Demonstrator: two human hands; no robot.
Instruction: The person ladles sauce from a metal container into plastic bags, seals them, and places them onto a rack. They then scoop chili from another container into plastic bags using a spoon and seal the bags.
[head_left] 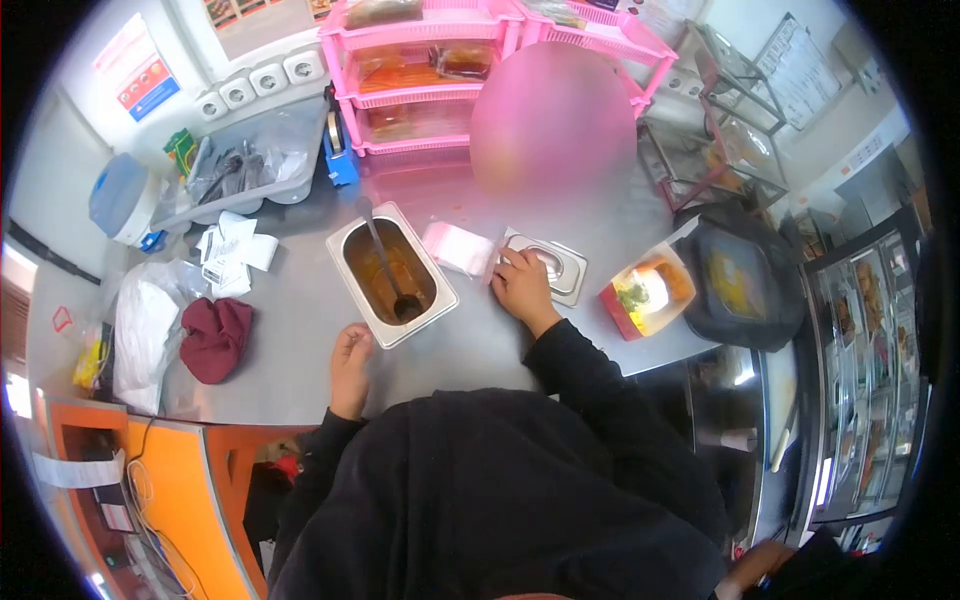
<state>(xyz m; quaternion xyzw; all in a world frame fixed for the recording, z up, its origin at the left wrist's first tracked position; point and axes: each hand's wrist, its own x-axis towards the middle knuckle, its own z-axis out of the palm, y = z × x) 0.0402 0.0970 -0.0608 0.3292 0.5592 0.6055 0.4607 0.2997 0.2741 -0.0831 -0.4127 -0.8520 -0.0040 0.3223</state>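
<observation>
I am watching through the head camera as the left hand (351, 368) is resting low over the brushed-steel table (465, 355), its fingers curling loosely inward; its palm side is hiding, so I am not able to tell whether it is gripping. The deep rectangular stainless-steel container (422, 314) is sitting at about one o'clock from that hand, just beside it, and is holding brown sauce. A dark long-handled ladle (380, 245) is leaning in it, its handle crossing the rim toward eleven o'clock and its bowl lying toward five.

The right hand (524, 286) is bending its fingers down between two things: a flat pink-and-white rectangular packet (458, 248), lying near it at ten o'clock, and a rectangular stainless-steel lid (566, 272), lying at two o'clock, partly under the fingers. I am seeing no clear grasp, so I cannot tell which it is pinching. The container is standing at nine o'clock from this hand, beyond the packet; an open red-and-yellow cardboard box (622, 318) is standing at three.
</observation>
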